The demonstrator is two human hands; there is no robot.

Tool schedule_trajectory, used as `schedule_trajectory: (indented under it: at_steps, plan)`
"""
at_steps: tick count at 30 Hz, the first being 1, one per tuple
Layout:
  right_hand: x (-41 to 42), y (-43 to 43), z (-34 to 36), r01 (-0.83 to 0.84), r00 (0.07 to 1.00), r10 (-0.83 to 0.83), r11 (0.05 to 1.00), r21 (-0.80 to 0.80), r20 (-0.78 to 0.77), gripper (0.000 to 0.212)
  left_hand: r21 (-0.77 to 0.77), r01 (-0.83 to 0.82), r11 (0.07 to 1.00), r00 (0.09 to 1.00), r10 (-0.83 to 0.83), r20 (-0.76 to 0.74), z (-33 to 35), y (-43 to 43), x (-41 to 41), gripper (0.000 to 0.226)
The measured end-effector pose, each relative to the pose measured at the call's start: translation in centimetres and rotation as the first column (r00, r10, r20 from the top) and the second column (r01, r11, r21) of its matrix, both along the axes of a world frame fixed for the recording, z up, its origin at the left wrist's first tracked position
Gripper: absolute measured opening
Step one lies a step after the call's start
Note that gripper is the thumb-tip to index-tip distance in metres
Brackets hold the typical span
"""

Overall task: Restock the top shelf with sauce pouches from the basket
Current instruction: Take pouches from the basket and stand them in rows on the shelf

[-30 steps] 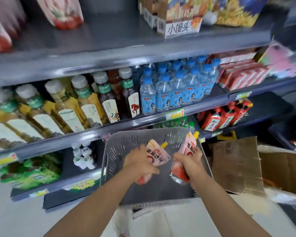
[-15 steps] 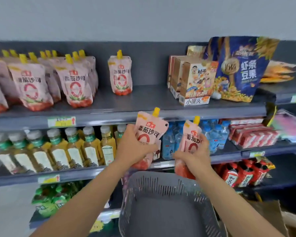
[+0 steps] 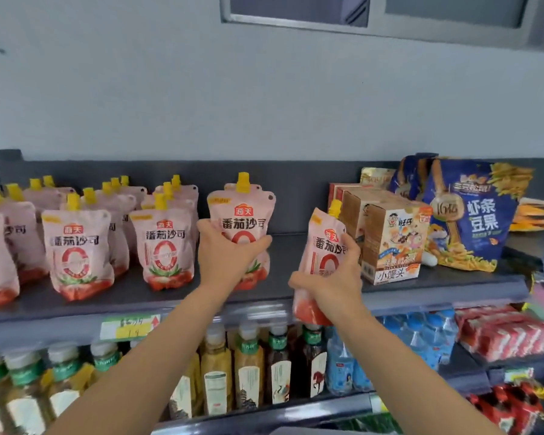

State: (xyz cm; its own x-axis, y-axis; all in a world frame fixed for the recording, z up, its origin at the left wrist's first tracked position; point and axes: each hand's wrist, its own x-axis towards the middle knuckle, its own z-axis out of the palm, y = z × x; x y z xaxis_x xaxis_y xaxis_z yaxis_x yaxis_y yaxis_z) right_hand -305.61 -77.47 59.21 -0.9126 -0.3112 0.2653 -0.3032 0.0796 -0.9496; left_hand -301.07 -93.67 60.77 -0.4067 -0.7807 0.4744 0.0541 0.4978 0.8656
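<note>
Sauce pouch (image 3: 242,215) front: 海天, 番茄沙司. Carton (image 3: 396,246): 旺仔, 小馒头. Blue bag (image 3: 474,215): 虾条豆果. Shelf price tag (image 3: 129,328): digits illegible.

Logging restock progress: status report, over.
Left hand grips sauce pouch at top shelf. Right hand grips second pouch, in front of shelf edge. Snack box close on its right.

Your left hand (image 3: 230,255) grips a pink, yellow-capped tomato sauce pouch (image 3: 242,215) upright on the top shelf (image 3: 437,284), just right of the standing rows of matching pouches (image 3: 76,252). Your right hand (image 3: 330,284) holds a second pouch (image 3: 322,246), its cap tilted rightward, at the shelf's front edge.
</note>
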Motion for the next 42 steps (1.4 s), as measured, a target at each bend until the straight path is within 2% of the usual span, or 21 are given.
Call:
schedule_trajectory:
  at_steps: [7,13,20,22,24,26,28,31,35,42]
  plan:
    - [-0.8,-5.3,1.5,0.041,0.993,-0.034,0.998,0.055,-0.116,0.116,0.044,-0.03,0.999,0.999,0.029,0.029,-1.2,-5.9,-5.0,0.076]
    - [-1.3,-8.5,1.4,0.113,0.986,-0.103,0.991,0.066,-0.134,0.116,0.054,-0.012,0.998,0.998,0.009,0.055,-3.2,-8.9,-8.0,0.079]
    - [-3.0,-9.7,0.6,0.107,0.984,-0.087,0.986,0.125,-0.158,0.115,0.037,-0.034,0.999,0.997,0.031,0.074,-4.3,-9.6,-8.8,0.083]
    - [-3.4,-9.6,0.3,0.098,0.985,-0.077,0.986,0.134,-0.153,0.115,-0.06,-0.105,0.993,0.984,0.112,0.135,-4.2,-9.2,-8.6,0.091]
    - [-3.7,-9.5,0.1,0.088,0.984,-0.065,0.986,0.143,-0.164,0.116,-0.201,-0.171,0.965,0.952,0.214,0.219,-4.0,-8.4,-8.1,0.111]
    - [-4.0,-9.4,-0.1,0.086,0.983,-0.058,0.984,0.159,-0.176,0.117,-0.285,-0.179,0.942,0.909,0.269,0.318,-3.9,-7.3,-7.6,0.136]
    - [-4.5,-9.2,-0.2,0.087,0.981,-0.054,0.981,0.176,-0.184,0.118,-0.336,-0.164,0.927,0.876,0.294,0.383,-4.0,-6.4,-7.3,0.147]
    - [-5.2,-8.9,-0.5,0.087,0.978,-0.048,0.978,0.187,-0.204,0.121,-0.418,-0.124,0.9,0.843,0.318,0.435,-4.6,-5.9,-7.1,0.143]
    - [-6.1,-8.6,-0.9,0.077,0.978,-0.038,0.98,0.183,-0.207,0.121,-0.436,-0.111,0.893,0.846,0.315,0.431,-4.7,-6.1,-6.9,0.139]
    - [-7.1,-8.6,-1.5,0.049,0.978,-0.02,0.99,0.134,-0.21,0.121,-0.408,0.004,0.913,0.913,0.164,0.375,-4.4,-5.7,-8.1,0.128]
